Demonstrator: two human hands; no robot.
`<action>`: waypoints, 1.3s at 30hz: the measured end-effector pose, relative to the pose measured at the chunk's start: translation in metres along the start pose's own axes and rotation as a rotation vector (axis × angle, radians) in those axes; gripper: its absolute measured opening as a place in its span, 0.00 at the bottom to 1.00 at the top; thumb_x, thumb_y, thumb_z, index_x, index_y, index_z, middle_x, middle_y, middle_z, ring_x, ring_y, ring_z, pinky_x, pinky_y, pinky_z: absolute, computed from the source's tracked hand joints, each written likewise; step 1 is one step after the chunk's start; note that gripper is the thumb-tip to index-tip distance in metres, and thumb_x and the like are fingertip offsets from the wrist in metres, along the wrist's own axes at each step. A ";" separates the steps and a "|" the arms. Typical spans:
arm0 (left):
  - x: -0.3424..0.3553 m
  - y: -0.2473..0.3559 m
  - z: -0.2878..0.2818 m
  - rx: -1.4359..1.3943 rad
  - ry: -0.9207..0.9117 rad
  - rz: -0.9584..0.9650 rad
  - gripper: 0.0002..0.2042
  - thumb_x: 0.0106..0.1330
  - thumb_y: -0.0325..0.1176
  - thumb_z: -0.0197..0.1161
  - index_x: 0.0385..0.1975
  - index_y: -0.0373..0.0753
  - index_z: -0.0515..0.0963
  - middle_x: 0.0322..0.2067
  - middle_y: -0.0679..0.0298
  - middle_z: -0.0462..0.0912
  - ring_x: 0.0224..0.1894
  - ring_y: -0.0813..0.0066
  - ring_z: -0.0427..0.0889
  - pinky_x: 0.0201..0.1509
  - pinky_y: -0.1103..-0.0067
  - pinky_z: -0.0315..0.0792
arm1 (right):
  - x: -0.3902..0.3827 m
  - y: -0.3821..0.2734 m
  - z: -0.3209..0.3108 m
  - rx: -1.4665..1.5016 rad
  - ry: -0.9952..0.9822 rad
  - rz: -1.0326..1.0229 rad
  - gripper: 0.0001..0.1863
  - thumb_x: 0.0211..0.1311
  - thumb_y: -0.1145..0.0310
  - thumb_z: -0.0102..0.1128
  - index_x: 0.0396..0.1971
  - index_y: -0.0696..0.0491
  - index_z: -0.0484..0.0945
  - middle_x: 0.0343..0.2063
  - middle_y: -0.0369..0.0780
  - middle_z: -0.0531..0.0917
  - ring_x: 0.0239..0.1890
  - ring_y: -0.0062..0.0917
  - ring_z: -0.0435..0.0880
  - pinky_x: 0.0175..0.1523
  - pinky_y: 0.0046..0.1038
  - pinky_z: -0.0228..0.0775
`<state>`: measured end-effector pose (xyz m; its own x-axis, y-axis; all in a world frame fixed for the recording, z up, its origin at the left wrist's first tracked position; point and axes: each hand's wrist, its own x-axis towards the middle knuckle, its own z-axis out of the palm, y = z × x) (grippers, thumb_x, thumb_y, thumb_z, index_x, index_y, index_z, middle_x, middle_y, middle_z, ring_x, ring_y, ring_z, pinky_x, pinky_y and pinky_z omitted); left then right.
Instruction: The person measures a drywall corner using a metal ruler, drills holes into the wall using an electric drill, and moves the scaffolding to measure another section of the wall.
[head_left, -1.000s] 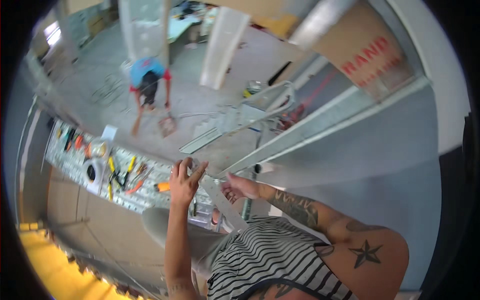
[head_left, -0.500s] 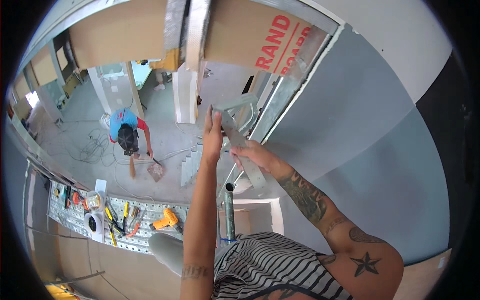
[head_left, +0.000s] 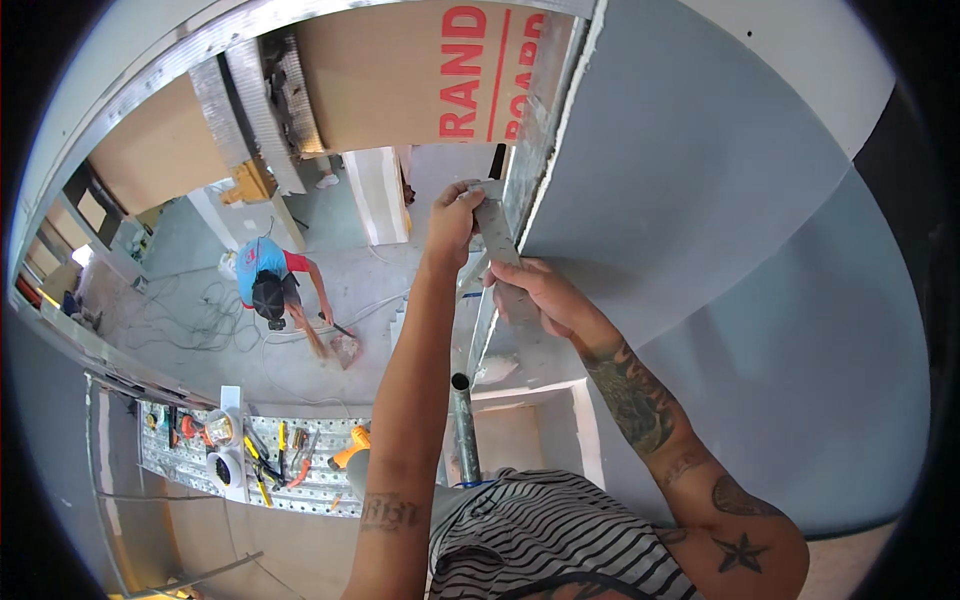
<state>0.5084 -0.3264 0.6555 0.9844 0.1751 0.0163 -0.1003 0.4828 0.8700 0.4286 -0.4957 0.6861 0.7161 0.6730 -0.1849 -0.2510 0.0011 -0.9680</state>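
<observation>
A pale grey, flat-sided strip (head_left: 495,228) is held up in front of me, next to the vertical metal framing (head_left: 532,150) at the edge of the grey board wall (head_left: 680,180). My left hand (head_left: 455,222) is closed round the strip's upper end, thumb across its face. Lower down, my right hand (head_left: 540,290) grips the same strip, with the thumb on the near side and the fingers partly behind it. The strip's exact kind I cannot make out. Whether its upper end touches the framing is also unclear.
A perforated metal platform (head_left: 330,488) below left bears several hand tools, white containers and a yellow-orange power drill (head_left: 350,447). An upright metal pole (head_left: 464,430) stands close before me. Down on the floor, a co-worker (head_left: 265,280) in a blue shirt sweeps with a broom and dustpan.
Both hands have brought the strip up against the wall-edge framing. My left hand has gone from nearly straight fingers to a closed grip on its top. The view has shifted right.
</observation>
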 end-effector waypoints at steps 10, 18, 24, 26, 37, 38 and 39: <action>-0.003 0.014 0.000 0.115 -0.106 -0.111 0.19 0.67 0.32 0.58 0.54 0.29 0.70 0.39 0.62 0.80 0.38 0.76 0.80 0.42 0.80 0.75 | -0.068 -0.001 -0.027 -0.430 0.494 -0.248 0.17 0.65 0.55 0.58 0.31 0.56 0.79 0.20 0.32 0.77 0.21 0.14 0.72 0.28 0.20 0.67; 0.001 0.005 0.002 0.274 -0.014 0.038 0.17 0.65 0.30 0.59 0.52 0.32 0.73 0.32 0.64 0.81 0.28 0.80 0.77 0.29 0.82 0.70 | -0.090 -0.048 -0.099 -1.049 1.118 -0.729 0.18 0.48 0.61 0.74 0.26 0.56 0.74 0.18 0.35 0.71 0.21 0.21 0.67 0.29 0.23 0.63; -0.001 0.002 0.005 0.168 -0.052 0.023 0.16 0.65 0.29 0.58 0.51 0.30 0.74 0.32 0.64 0.81 0.29 0.80 0.77 0.32 0.81 0.71 | -0.090 -0.053 -0.101 -1.015 1.127 -0.551 0.19 0.46 0.63 0.75 0.24 0.56 0.72 0.18 0.35 0.71 0.22 0.21 0.66 0.29 0.23 0.64; -0.003 0.000 0.009 0.138 -0.024 0.046 0.17 0.66 0.30 0.58 0.51 0.29 0.73 0.33 0.63 0.82 0.31 0.79 0.79 0.33 0.80 0.73 | -0.091 -0.052 -0.104 -1.016 1.122 -0.574 0.18 0.45 0.63 0.75 0.25 0.56 0.72 0.18 0.35 0.71 0.22 0.21 0.66 0.29 0.23 0.64; -0.010 0.005 0.012 0.148 0.008 -0.003 0.21 0.66 0.30 0.58 0.57 0.26 0.68 0.36 0.60 0.81 0.33 0.76 0.80 0.36 0.80 0.75 | -0.067 -0.112 -0.039 -1.474 0.752 -1.460 0.11 0.41 0.70 0.73 0.21 0.51 0.76 0.25 0.35 0.75 0.31 0.27 0.75 0.34 0.29 0.68; -0.013 0.007 0.015 0.174 0.012 0.000 0.21 0.66 0.30 0.58 0.57 0.26 0.68 0.37 0.59 0.81 0.34 0.76 0.81 0.37 0.80 0.75 | -0.059 -0.123 -0.028 -1.541 0.626 -1.549 0.10 0.41 0.71 0.72 0.22 0.52 0.77 0.27 0.35 0.76 0.33 0.28 0.75 0.36 0.29 0.69; -0.014 0.008 0.016 0.151 0.031 0.009 0.21 0.66 0.30 0.58 0.57 0.26 0.68 0.37 0.59 0.81 0.34 0.76 0.81 0.37 0.80 0.75 | -0.049 -0.137 -0.019 -1.548 0.589 -1.560 0.10 0.41 0.71 0.72 0.22 0.52 0.77 0.27 0.35 0.76 0.33 0.28 0.75 0.36 0.29 0.69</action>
<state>0.4958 -0.3384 0.6702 0.9784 0.2063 0.0112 -0.0838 0.3470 0.9341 0.4399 -0.5430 0.8245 -0.0858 0.4988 0.8625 0.8293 -0.4439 0.3393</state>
